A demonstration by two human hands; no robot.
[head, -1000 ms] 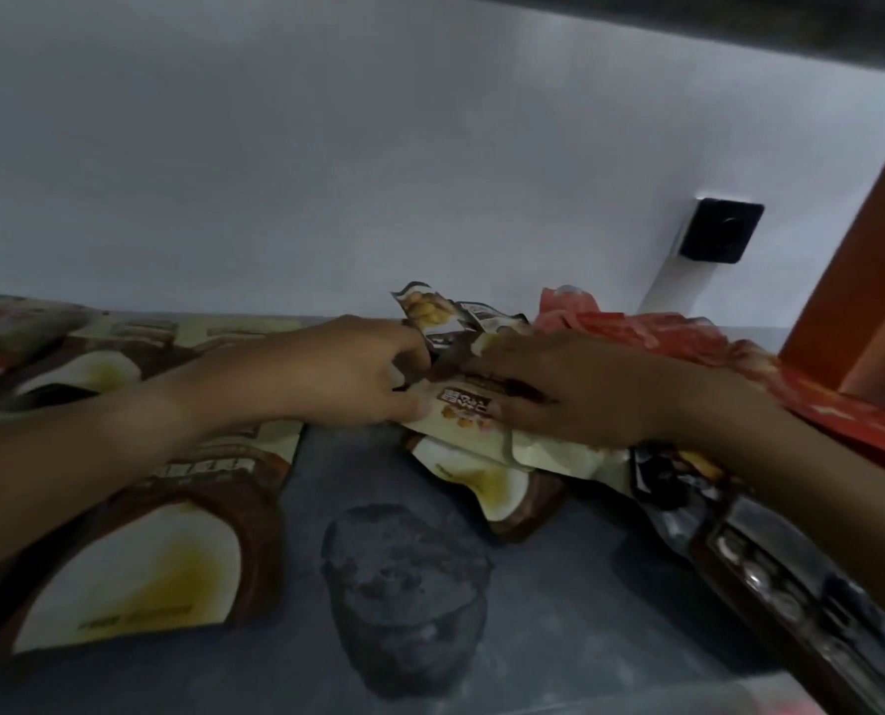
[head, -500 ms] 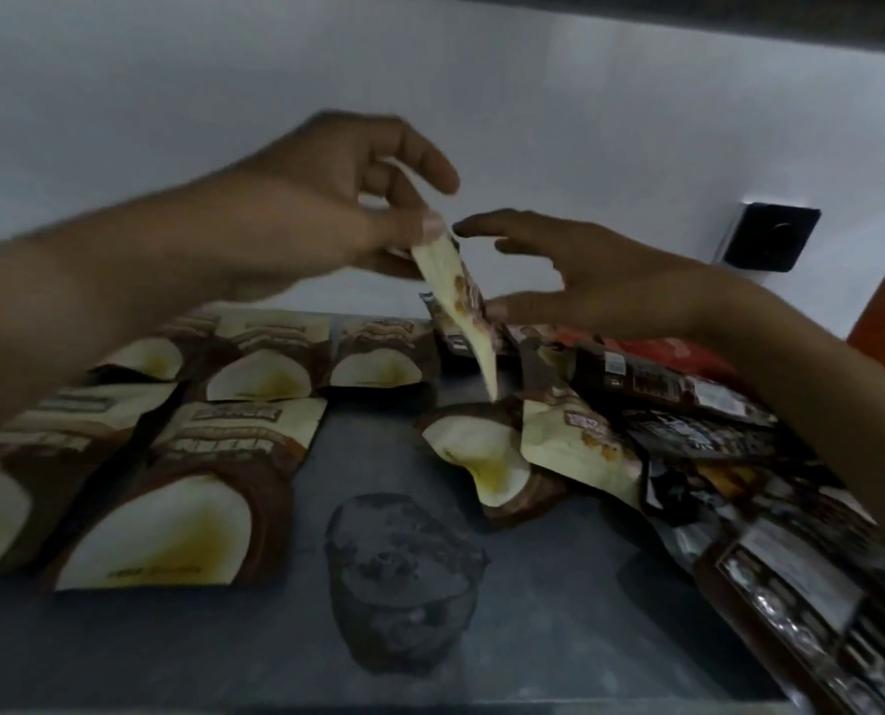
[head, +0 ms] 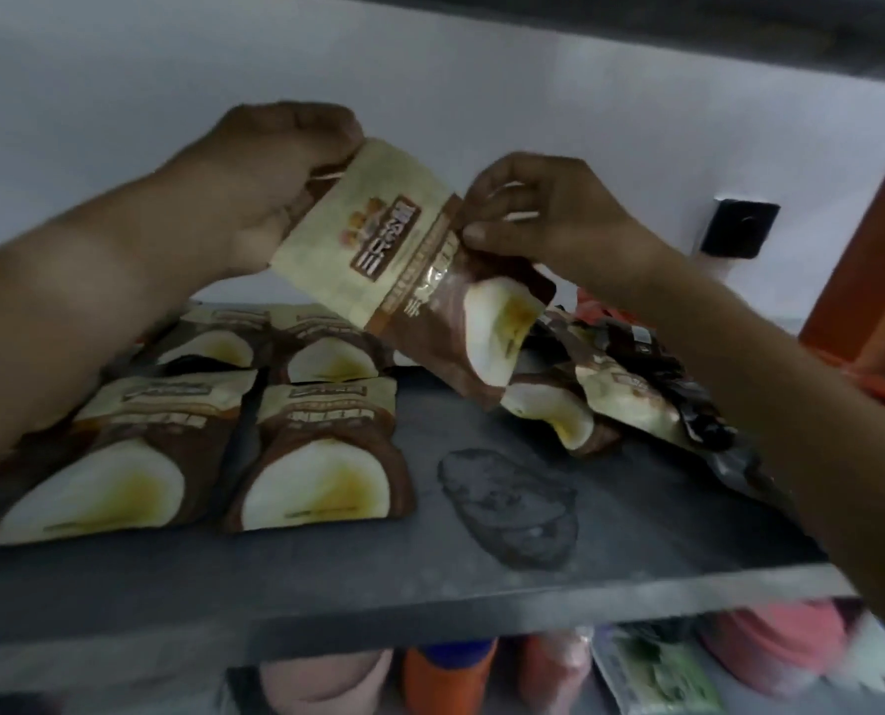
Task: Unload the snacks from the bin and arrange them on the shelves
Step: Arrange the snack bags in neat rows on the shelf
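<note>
I hold one cream-and-brown snack pouch (head: 409, 265) in the air above the grey shelf (head: 430, 575). My left hand (head: 270, 183) grips its cream top end, and my right hand (head: 538, 209) pinches its upper edge. The pouch hangs tilted, brown end down to the right. On the shelf's left side lie several matching pouches (head: 321, 456) in tidy rows. A loose heap of mixed snack packets (head: 631, 384) lies at the right, under my right forearm.
A dark stain (head: 512, 503) marks the middle of the shelf. An orange box (head: 873, 291) stands at the far right against the white wall. A black wall fitting (head: 739, 227) sits behind my right hand. Bottles and packets (head: 657, 668) fill the shelf below.
The pouch, which my left hand lifted edge-on from the heap, now faces me and both hands hold it. The camera has drawn back, showing the shelf's front edge.
</note>
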